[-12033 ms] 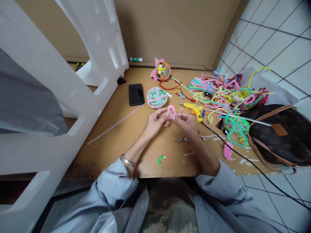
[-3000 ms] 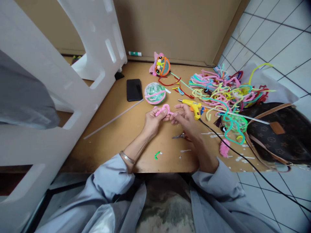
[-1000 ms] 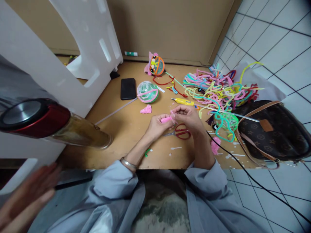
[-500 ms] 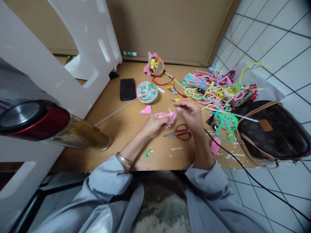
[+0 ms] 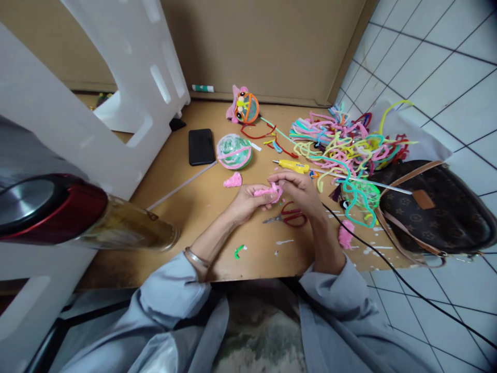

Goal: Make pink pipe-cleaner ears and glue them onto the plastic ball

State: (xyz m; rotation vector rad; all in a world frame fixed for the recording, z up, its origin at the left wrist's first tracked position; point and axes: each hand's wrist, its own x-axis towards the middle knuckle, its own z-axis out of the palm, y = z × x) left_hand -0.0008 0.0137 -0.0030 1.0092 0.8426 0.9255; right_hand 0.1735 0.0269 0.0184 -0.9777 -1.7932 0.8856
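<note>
A small pink fuzzy pipe-cleaner piece (image 5: 267, 192) is pinched between the thumb and fingers of my left hand (image 5: 246, 201). My right hand (image 5: 298, 189) is closed at the right end of that piece, thumb and forefinger together on it; the exact contact is partly hidden. Just below my hands lie red-handled scissors (image 5: 294, 217), blades pointing left. A yellow glue gun (image 5: 294, 166) rests behind my right hand. Another pink fuzzy piece (image 5: 233, 180) lies beyond my left hand, near a clear ball (image 5: 234, 152) banded in pink and green.
Behind stands a decorated ball with orange bands (image 5: 248, 107). A black phone-like slab (image 5: 201, 147) lies left. Heaped colourful pipe cleaners (image 5: 341, 140) and a brown handbag (image 5: 438, 207) fill the right side. A red-lidded bottle (image 5: 128, 223) stands left. A black cord (image 5: 373, 250) crosses the right front.
My right hand has come down and left onto the pink piece, its fingers closing there. More of the yellow glue gun shows behind it. The whole view has shifted slightly.
</note>
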